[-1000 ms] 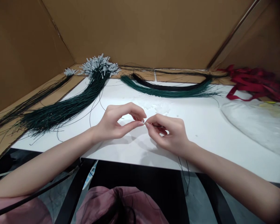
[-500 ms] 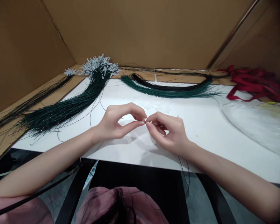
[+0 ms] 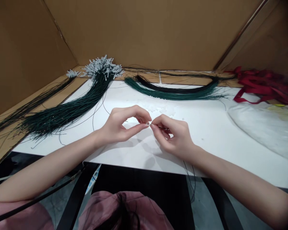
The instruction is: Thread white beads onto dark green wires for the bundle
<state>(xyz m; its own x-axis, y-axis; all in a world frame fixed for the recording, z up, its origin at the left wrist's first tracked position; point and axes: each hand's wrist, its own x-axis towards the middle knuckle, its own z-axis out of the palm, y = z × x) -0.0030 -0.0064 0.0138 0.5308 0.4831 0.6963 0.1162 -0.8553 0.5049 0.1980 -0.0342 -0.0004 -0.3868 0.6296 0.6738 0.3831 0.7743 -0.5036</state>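
a small pale piece (image 3: pixel 148 124) sits right at the fingertips of the left hand (image 3: pixel 117 126), its thumb and forefinger pinched together on it, just above the front half of the white surface (image 3: pixel 218 143), near the middle of the front edge. facing it, the right hand (image 3: pixel 175 134) has thumb and forefinger clamped on a thin dark strand (image 3: pixel 166 129), whose tip meets the pale piece; the two hands' fingertips nearly touch.

the piece is mostly covered by the fingers, so its shape is hard to make out, and the strand vanishes under the right palm. dark loops (image 3: pixel 194 183) hang past the front edge below the right wrist; whether they belong to that strand i cannot tell. a clear plastic bag (image 3: pixel 261 127) by the right edge is cut off by the view.

toward the back left corner lies a thick bundle of dark green stems (image 3: pixel 84 102), wiry and fanned, topped with knobbly white tips (image 3: pixel 102 67); a thinner bundle (image 3: pixel 40 95) runs beside the left edge on brown cardboard. curved black and green strands (image 3: pixel 175 92) lie along the back edge, behind scattered white bits (image 3: pixel 162 110). crumpled red ribbon (image 3: pixel 261 84) is heaped at the back right corner.
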